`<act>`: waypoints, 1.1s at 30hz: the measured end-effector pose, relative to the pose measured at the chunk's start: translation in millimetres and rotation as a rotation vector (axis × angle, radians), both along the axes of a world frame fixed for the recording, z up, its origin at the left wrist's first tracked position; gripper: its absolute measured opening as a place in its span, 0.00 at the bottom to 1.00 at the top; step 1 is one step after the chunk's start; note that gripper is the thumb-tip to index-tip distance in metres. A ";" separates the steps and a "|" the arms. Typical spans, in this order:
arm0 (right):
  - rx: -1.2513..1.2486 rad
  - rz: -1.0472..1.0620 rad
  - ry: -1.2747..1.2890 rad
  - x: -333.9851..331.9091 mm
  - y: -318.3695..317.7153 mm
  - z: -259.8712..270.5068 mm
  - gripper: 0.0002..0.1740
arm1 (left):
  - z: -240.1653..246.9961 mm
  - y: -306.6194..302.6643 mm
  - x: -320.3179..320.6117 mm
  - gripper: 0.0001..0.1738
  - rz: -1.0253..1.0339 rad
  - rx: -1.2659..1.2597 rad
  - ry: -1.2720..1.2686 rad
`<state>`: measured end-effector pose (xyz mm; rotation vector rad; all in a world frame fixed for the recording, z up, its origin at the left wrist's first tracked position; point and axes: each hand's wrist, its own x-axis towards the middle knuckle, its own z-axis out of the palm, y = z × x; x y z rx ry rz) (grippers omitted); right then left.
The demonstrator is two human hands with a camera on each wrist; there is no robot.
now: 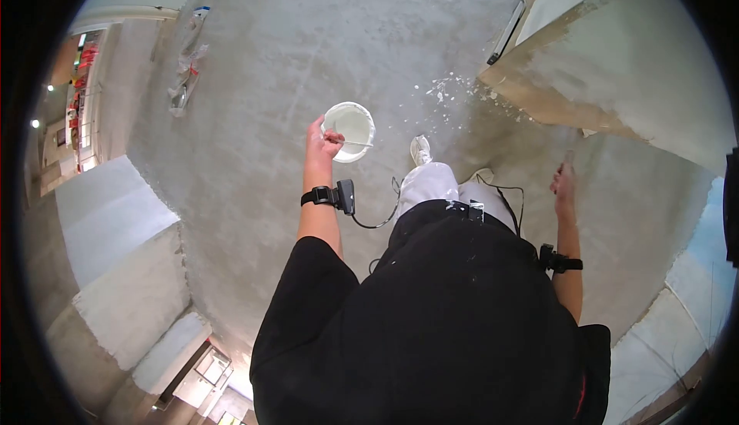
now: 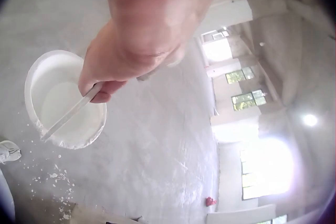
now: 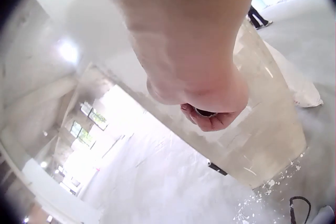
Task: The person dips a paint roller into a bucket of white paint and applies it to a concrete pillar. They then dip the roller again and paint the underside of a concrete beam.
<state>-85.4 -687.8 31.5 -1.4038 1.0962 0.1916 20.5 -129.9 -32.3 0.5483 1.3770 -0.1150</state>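
Observation:
My left hand (image 1: 323, 140) grips the thin handle (image 2: 73, 111) of a white bucket (image 1: 372, 123). Pale, smooth material shows inside the bucket, and its rim (image 2: 30, 87) is smeared with white. The handle crosses over the opening in the left wrist view. Out to the right, my right hand (image 1: 564, 185) has its fingers curled round a slim tool (image 1: 570, 157), blurred against the grey floor in the head view. Only the dark, round end of its handle (image 3: 203, 112) shows in the right wrist view; I cannot tell what kind of tool it is.
White splatters (image 1: 446, 90) dot the concrete floor near a partly coated wall (image 1: 600, 63). A dark bar (image 1: 506, 32) leans by that wall's corner. Plastic-wrapped items (image 1: 185, 78) lie far left. Pale blocks (image 1: 115, 209) line the left side. Another person's legs (image 3: 257, 19) show in the distance.

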 end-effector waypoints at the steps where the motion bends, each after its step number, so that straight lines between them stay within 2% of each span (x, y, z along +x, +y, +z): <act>1: -0.011 0.005 0.000 -2.3 -1.3 -23.1 0.27 | 7.5 -5.6 6.5 0.23 -0.084 -0.003 -0.019; 2: -0.300 0.394 -0.167 -7.5 -7.4 -63.9 0.27 | 14.5 -9.1 12.1 0.23 -0.080 -0.012 -0.021; 3: -0.586 0.785 -0.331 -8.6 -12.0 -86.1 0.27 | 20.4 -13.0 14.8 0.22 -0.218 0.019 -0.059; 4: -0.542 0.786 -0.237 5.9 11.6 -60.3 0.27 | 25.4 -17.5 19.0 0.22 -0.358 0.048 -0.100; 5: -0.499 0.782 -0.148 30.0 54.4 -18.0 0.27 | 29.5 -21.6 26.8 0.22 -0.357 0.041 -0.108; 7: -0.588 0.925 -0.095 59.8 105.2 23.8 0.27 | 35.1 -33.1 37.4 0.21 -0.571 0.204 -0.106; 9: -0.702 1.070 -0.013 75.1 139.7 49.0 0.28 | 47.3 -50.6 42.2 0.22 -0.652 0.241 -0.160; 10: -0.717 1.065 -0.005 78.8 152.0 53.9 0.28 | 52.1 -58.6 43.8 0.22 -0.730 0.292 -0.209; 12: -0.854 1.236 -0.057 84.9 174.3 61.3 0.29 | 63.4 -69.8 48.2 0.23 -0.773 0.296 -0.244; 18: -0.906 1.408 -0.031 99.3 210.7 59.5 0.31 | 82.2 -81.4 58.6 0.23 -0.906 0.313 -0.331; 22: -0.849 1.398 -0.008 110.0 224.9 53.1 0.31 | 94.5 -85.9 64.7 0.22 -0.991 0.305 -0.355; 24: -0.797 1.316 -0.084 113.6 226.2 59.8 0.31 | 96.5 -86.9 64.9 0.22 -1.012 0.301 -0.369; 25: -0.693 1.291 -0.015 119.4 225.8 69.7 0.33 | 96.8 -87.6 66.1 0.23 -1.026 0.304 -0.383; 26: -0.697 1.285 -0.009 120.2 222.7 68.2 0.33 | 97.3 -87.6 66.4 0.23 -1.031 0.297 -0.386; 28: -0.640 1.013 -0.280 122.1 209.8 56.6 0.37 | 101.4 -85.6 67.8 0.23 -1.073 0.340 -0.381; 29: -0.320 0.826 -0.351 126.0 196.6 38.1 0.41 | 102.4 -85.3 68.3 0.23 -1.080 0.327 -0.388; 30: 0.088 0.606 -0.401 131.3 191.7 51.5 0.47 | 102.7 -84.1 68.7 0.23 -1.094 0.363 -0.376; 32: 0.637 0.246 -0.490 127.8 170.6 70.7 0.52 | 101.5 -87.9 66.9 0.23 -1.124 0.368 -0.381; 33: 0.610 0.234 -0.491 125.6 160.8 79.0 0.52 | 102.5 -87.5 66.7 0.23 -1.133 0.369 -0.376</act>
